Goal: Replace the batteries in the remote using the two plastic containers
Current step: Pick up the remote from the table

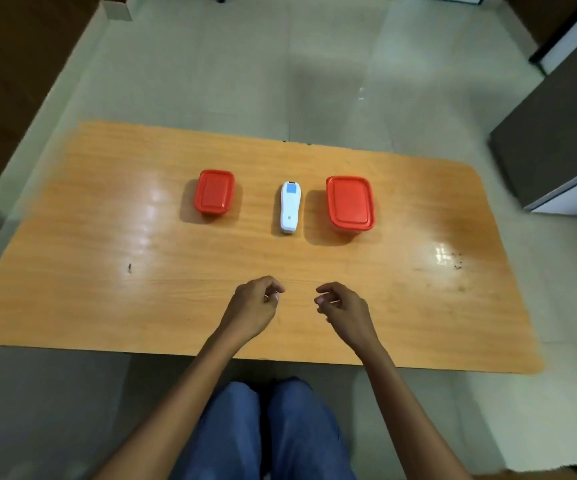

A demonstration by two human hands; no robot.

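Observation:
A white remote [290, 207] with a blue patch at its far end lies lengthwise at the middle of the wooden table [107, 289]. A small container with a red lid [214, 192] stands to its left, a larger red-lidded container [350, 203] to its right; both lids are on. My left hand [254, 308] and my right hand [344, 308] hover over the table's near half, well short of the remote, fingers loosely curled and holding nothing.
The table's near edge runs just in front of my knees in blue trousers [273, 431]. Pale tiled floor [280, 71] surrounds the table. A dark cabinet [557, 133] stands at the right, dark wood furniture [10, 81] at the left.

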